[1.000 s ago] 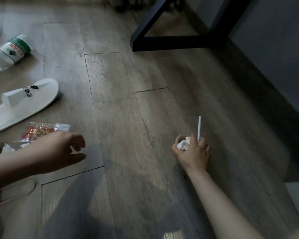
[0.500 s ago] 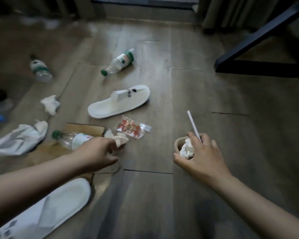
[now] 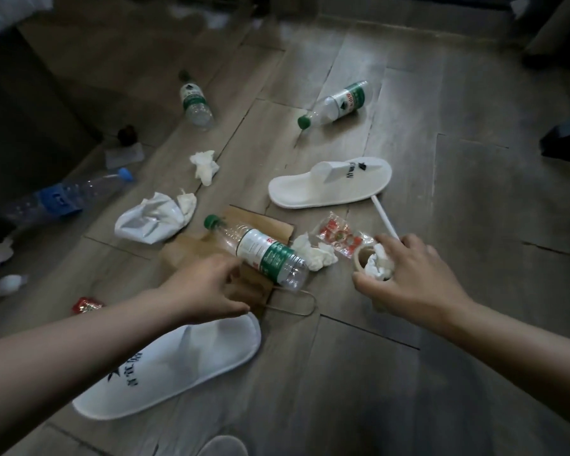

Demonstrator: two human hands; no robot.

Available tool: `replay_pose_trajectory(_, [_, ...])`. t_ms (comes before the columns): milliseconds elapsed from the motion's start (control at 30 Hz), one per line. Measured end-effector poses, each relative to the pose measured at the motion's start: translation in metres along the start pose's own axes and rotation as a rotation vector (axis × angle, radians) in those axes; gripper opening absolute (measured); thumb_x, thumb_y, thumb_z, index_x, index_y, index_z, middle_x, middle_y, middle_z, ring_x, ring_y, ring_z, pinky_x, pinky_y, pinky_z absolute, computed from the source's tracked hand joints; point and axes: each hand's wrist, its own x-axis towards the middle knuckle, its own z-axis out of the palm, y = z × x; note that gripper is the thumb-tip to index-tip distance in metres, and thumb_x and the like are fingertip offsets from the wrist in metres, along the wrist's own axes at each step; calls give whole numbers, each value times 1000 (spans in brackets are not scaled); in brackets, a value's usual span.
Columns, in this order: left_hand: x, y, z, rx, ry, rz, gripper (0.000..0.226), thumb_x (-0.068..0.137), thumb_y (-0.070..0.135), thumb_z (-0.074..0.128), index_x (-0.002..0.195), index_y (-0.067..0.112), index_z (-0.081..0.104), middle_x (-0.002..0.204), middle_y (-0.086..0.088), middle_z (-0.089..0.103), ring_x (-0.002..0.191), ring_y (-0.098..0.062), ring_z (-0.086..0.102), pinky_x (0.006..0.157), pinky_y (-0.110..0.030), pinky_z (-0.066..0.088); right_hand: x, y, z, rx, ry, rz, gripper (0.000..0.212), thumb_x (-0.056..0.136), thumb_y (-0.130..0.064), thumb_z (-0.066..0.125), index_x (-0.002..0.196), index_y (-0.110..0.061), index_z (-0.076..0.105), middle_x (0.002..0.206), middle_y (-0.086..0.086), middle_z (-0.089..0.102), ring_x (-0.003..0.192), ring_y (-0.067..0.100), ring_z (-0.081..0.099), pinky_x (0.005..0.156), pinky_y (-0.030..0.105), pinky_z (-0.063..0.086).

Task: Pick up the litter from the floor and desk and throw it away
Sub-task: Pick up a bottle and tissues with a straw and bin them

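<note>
Where right grip (image 3: 418,278) wraps cup (image 3: 358,258), straw (image 3: 384,220) base hidden

A white slipper (image 3: 329,184) with a folded strap lies in the middle of the wood-plank floor (image 3: 408,373). A second white slipper (image 3: 178,366), printed with dark lettering, lies nearer the floor's near edge. A dark furniture base (image 3: 23,103) stands along its left edge.

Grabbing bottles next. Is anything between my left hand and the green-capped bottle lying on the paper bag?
Nothing visible. Your left hand is right beside the bottle, at its base end, over the brown paper bag. The crumpled tissue lies on the far side, toward your right hand, which holds the paper cup.
</note>
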Motion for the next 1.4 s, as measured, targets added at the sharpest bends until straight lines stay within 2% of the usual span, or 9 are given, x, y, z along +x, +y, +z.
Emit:
replay_pose_trajectory(100, [-7,-7,7,13,9,5,58,71,44,76,119,22,52,102,9,48,94,-8,53,74,-21,39,-5,-11,16,-40,-59,-59,92,65,-75,43,145,-31,30,132,2,40,116,25,40,91,34,36])
replay_pose_trajectory(200, [-4,-13,8,48,60,15,59,71,45,76,116,20,48,115,3,45,106,-16,54,81,-27,42,-4,-18,19,-28,-52,-74,95,62,-75,40,145,-31,29,137,2,37,120,25,38,98,35,36])
replay_pose_trajectory(333, [21,-11,6,175,148,125,81,70,49,74,135,21,35,139,-4,31,126,-24,36,103,-35,37,4,-20,18,-12,-29,-54,89,67,-71,48,145,-31,32,132,2,41,116,27,40,96,36,37])
replay_pose_trajectory(467, [58,-4,6,279,72,199,96,70,54,73,147,23,24,152,-5,23,139,-25,25,114,-41,26,8,-14,16,1,2,-34,84,68,-69,49,142,-30,35,126,1,42,111,26,41,89,34,36])
replay_pose_trajectory(633, [89,3,9,483,0,205,60,85,38,62,139,27,38,137,-3,43,128,-26,39,112,-54,25,8,-2,17,38,-6,-8,79,73,-68,53,142,-32,35,123,-1,43,111,23,41,84,30,33])
replay_pose_trajectory(733, [95,4,15,529,-57,232,61,86,31,61,140,27,34,133,-3,45,124,-26,43,112,-50,26,11,5,19,74,-31,12,72,76,-62,56,139,-33,36,124,0,43,112,22,42,84,29,33])
replay_pose_trajectory(933, [103,11,-9,241,74,240,73,67,60,60,130,26,46,120,-1,57,104,-21,55,88,-35,47,29,28,-1,161,4,114,68,76,-59,57,136,-32,41,126,-2,44,110,21,42,82,32,37])
replay_pose_trajectory(1200, [66,89,-75,-29,46,51,45,69,60,66,94,26,51,87,5,62,78,-18,59,66,-35,48,-4,34,-60,390,21,443,82,66,-66,51,140,-33,40,135,3,43,120,28,43,100,37,37])
replay_pose_trajectory(1400, [-5,182,-191,-296,-9,-86,42,64,60,69,80,24,55,69,7,63,65,-9,60,58,-31,48,-77,-2,-182,461,1,588,85,60,-66,44,139,-33,41,135,0,42,123,28,42,101,38,37])
